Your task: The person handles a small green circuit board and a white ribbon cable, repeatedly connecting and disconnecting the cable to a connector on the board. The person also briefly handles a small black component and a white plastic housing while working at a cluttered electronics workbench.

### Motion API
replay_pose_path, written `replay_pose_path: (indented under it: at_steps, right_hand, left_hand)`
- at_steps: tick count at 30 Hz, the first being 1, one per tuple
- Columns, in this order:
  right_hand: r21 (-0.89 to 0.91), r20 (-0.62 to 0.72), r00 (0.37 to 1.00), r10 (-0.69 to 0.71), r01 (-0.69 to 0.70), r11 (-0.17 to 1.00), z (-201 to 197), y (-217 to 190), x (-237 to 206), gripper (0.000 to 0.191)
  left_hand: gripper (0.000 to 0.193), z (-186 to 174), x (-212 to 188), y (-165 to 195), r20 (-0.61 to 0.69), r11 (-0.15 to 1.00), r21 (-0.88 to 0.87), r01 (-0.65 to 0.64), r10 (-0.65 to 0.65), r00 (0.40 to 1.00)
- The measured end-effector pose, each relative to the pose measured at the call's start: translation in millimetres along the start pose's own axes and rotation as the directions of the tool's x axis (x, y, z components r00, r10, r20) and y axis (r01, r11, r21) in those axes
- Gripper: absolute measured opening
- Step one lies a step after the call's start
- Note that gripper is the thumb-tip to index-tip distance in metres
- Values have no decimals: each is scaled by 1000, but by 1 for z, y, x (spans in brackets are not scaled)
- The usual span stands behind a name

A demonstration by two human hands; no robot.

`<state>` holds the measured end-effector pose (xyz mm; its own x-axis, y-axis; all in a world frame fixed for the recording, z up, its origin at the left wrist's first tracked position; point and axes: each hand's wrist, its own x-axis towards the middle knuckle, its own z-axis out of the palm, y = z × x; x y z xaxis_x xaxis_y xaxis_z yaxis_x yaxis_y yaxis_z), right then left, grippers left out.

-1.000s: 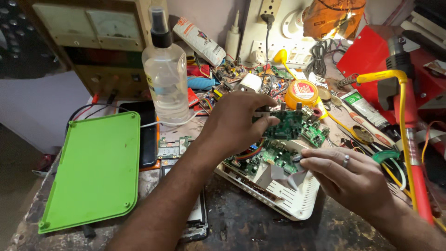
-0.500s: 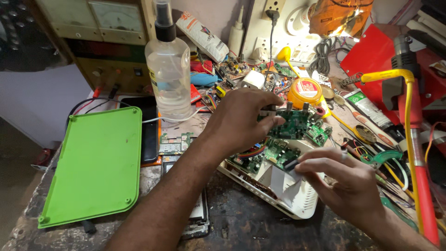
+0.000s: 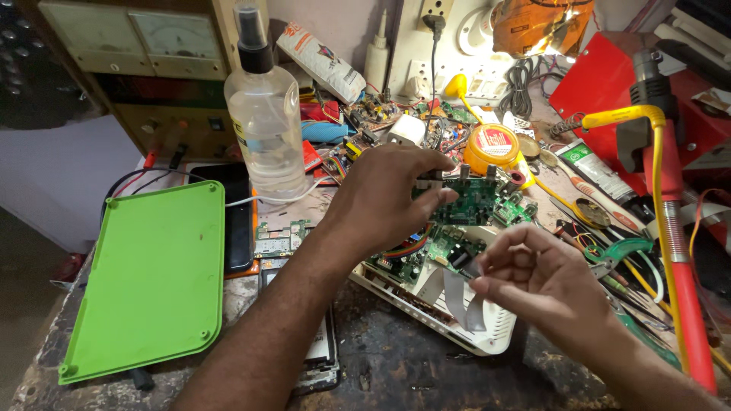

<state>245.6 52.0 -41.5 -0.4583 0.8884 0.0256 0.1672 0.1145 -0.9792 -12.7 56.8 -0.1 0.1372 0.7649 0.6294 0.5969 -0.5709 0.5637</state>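
Note:
My left hand (image 3: 384,194) grips the near edge of a green circuit board (image 3: 476,199) and holds it tilted up over an open white device casing (image 3: 487,335). A second green board (image 3: 434,255) lies lower in the casing. My right hand (image 3: 544,285) pinches the end of a flat grey ribbon cable (image 3: 457,297) that loops up out of the casing next to that lower board.
A green plastic cover (image 3: 152,278) lies at the left, next to a dark phone (image 3: 240,221). Behind stand a clear spray bottle (image 3: 265,122), a round yellow tin (image 3: 493,146) and a power supply (image 3: 129,68). A red and yellow tool stand (image 3: 670,221), pliers and wires crowd the right.
My right hand has lifted slightly and closed its fingertips on the ribbon cable's end. My left hand has kept its hold on the upper board.

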Motion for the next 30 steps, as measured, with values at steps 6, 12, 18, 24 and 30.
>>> replay_pose_path:
  at_steps: [6,12,18,24,30]
  right_hand:
    - [156,99,995,-12,-3,988,-4,-3,1,47]
    - [227,-14,1000,-25,28,974,3,-5,1,44]
    - [-2,-118,958,-260,262,965,16,-3,-4,42]
    - [-524,-80,772,-631,506,685,26,-3,-8,27]
    - [-683,25,685,-728,544,488,27,-5,-10,25]
  left_hand:
    - [35,-1,-1,1,9,1000,12,18,-18,1000]
    - [34,-2,-1,3,20,999,29,27,-27,999]
    - [34,-1,-1,3,23,999,13,30,-30,999]
    - [33,0,-1,1,27,1000,23,19,-19,999]
    - [33,2,-1,1,22,1000,5,11,-12,1000]
